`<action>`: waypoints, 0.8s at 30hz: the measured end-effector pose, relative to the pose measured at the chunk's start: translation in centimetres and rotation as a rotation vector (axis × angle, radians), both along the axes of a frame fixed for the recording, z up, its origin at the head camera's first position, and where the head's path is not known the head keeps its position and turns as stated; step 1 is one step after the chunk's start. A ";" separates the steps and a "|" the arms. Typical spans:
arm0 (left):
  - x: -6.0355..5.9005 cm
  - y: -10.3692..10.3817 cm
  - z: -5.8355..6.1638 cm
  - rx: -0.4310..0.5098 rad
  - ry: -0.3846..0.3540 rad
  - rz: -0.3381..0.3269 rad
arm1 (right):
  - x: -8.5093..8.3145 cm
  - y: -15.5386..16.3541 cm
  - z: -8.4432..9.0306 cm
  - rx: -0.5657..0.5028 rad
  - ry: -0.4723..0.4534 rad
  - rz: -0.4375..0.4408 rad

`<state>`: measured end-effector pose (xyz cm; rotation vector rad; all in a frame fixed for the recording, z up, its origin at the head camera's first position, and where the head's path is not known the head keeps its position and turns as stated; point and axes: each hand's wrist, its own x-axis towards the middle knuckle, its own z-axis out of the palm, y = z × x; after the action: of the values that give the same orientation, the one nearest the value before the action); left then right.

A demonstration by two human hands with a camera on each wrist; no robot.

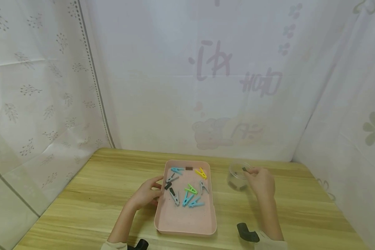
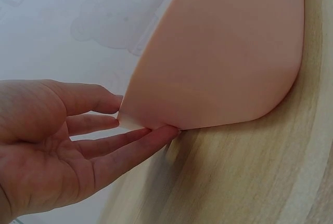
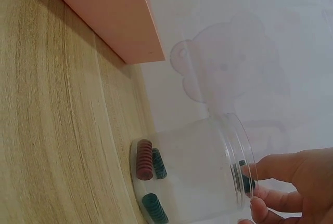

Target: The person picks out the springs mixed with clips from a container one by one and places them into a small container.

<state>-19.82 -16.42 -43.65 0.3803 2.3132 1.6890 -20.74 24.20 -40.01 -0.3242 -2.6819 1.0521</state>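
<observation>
On the wooden table (image 1: 106, 194) stands one pink tray (image 1: 187, 222) and, just beside its right edge, one clear plastic jar (image 1: 237, 177). In the tray I count about nine clothespins: three blue (image 1: 192, 201), three grey (image 1: 175, 196), one yellow (image 1: 201, 173), one green (image 1: 191, 189) and one dark one (image 1: 189, 168) near the far edge. The left hand (image 1: 145, 194) rests with straight, relaxed fingers (image 2: 130, 146) against the left edge of the tray and grasps nothing. The right hand (image 1: 262, 182) is at the rim of the jar and pinches one small dark piece (image 3: 245, 181) over the opening. At the bottom of the jar three ribbed pieces lie: one red (image 3: 144, 160) and two dark green (image 3: 155, 208).
</observation>
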 end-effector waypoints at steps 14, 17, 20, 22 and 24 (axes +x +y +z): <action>0.2 0.1 0.1 0.015 -0.012 0.000 | 0.2 0.0 0.2 -0.008 0.008 -0.008; 0.1 0.0 0.1 0.016 -0.013 0.000 | 0.2 0.1 0.3 -0.002 0.015 -0.007; 0.1 0.0 0.1 0.017 -0.011 -0.002 | 0.2 0.1 0.3 -0.004 0.021 -0.005; 0.1 0.1 0.2 0.017 -0.008 -0.004 | 0.2 0.0 0.4 -0.003 0.026 -0.002; 0.1 0.1 0.2 0.015 -0.004 -0.003 | 0.3 -0.1 0.5 -0.002 0.032 0.000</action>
<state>-19.68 -16.35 -43.47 0.3833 2.2971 1.7049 -20.47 24.14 -39.56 -0.3058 -2.6528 1.0510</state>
